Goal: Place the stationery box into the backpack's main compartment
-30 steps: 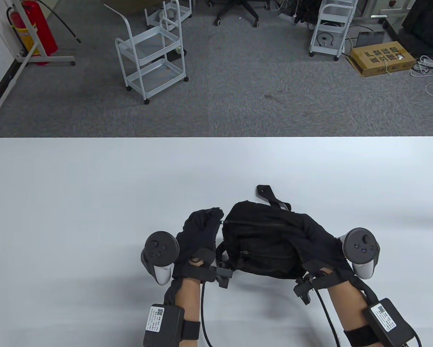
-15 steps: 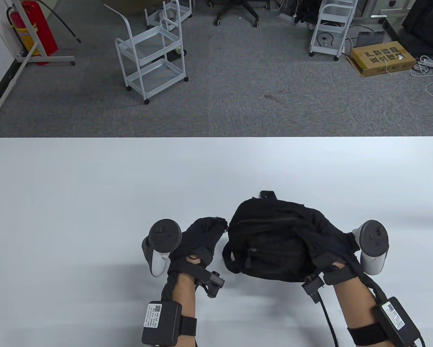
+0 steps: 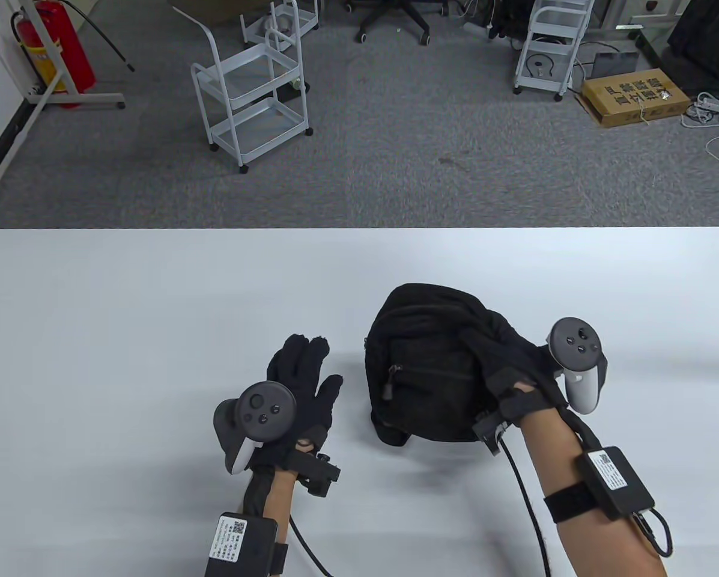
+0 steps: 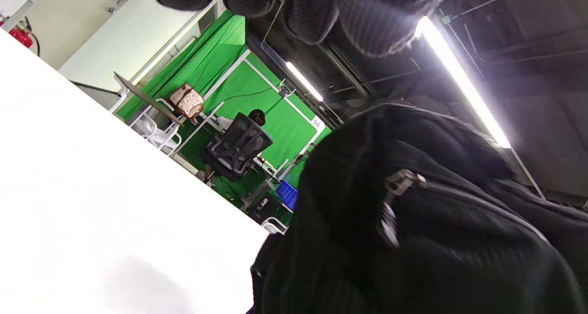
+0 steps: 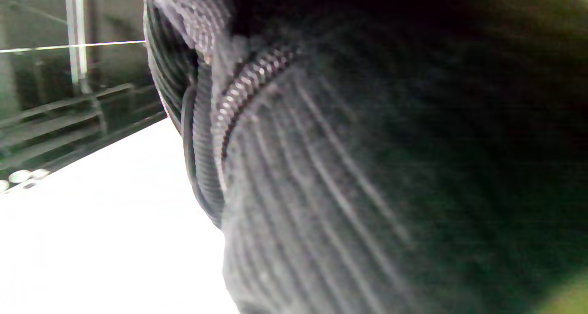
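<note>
A small black backpack [image 3: 422,360] stands on the white table [image 3: 125,312], right of centre, its front pocket zipper facing me. My right hand [image 3: 503,354] rests on its upper right side and grips the fabric. My left hand [image 3: 302,375] lies apart from the bag to its left, fingers spread, holding nothing. In the left wrist view the backpack [image 4: 413,222] with a metal zipper pull fills the lower right. In the right wrist view the backpack's fabric and zipper teeth [image 5: 248,88] fill the frame, blurred. No stationery box shows in any view.
Beyond the table's far edge lie grey carpet, a white trolley [image 3: 251,102], another trolley [image 3: 551,48], a cardboard box [image 3: 635,96] and a red fire extinguisher [image 3: 56,42].
The backpack has turned and stood more upright, moving slightly away from me. My left hand let go of it and drew back left, fingers spread. My right hand moved up with the bag.
</note>
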Tool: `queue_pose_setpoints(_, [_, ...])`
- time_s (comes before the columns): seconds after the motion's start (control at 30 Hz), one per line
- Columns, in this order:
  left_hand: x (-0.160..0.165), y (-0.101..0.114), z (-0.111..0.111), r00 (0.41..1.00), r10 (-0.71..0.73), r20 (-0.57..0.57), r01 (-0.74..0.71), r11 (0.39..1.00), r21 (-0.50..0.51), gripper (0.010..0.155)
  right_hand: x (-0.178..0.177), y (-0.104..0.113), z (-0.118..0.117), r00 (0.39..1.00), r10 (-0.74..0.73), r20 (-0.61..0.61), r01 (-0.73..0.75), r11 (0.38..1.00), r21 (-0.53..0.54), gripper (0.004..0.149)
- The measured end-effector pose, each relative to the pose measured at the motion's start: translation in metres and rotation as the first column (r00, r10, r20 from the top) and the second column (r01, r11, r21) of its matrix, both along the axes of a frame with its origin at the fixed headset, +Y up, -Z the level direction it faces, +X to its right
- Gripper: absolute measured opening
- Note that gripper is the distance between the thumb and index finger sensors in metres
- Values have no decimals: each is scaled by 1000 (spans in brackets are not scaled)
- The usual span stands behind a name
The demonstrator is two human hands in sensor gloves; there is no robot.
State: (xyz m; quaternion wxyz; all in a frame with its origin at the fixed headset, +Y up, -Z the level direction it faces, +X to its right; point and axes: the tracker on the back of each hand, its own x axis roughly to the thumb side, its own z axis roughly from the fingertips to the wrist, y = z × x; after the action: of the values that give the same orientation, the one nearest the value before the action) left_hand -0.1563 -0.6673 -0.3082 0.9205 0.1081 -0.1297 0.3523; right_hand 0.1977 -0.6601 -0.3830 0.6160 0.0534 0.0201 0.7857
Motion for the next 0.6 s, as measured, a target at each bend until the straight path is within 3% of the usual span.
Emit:
queue_pose_setpoints(0.2, [5, -17, 2, 990, -139, 32, 140, 989, -36, 70, -15, -22, -45, 998, 40, 45, -31, 983, -183, 53])
queue_pose_setpoints(0.33, [13, -22, 2, 984, -170, 57, 173, 984, -47, 71, -6, -45, -67, 995, 70, 77, -43, 951, -306, 56])
queue_pose_setpoints(0.47, [17, -23, 1, 979, -192, 67, 195, 980, -43, 71, 9, -70, -72, 986, 75, 152, -15, 931, -364, 70])
queue_pose_setpoints(0.6, [19, -26, 0, 973, -221, 70, 226, 972, -70, 72, 21, -72, -64, 969, 96, 226, -16, 943, -333, 83])
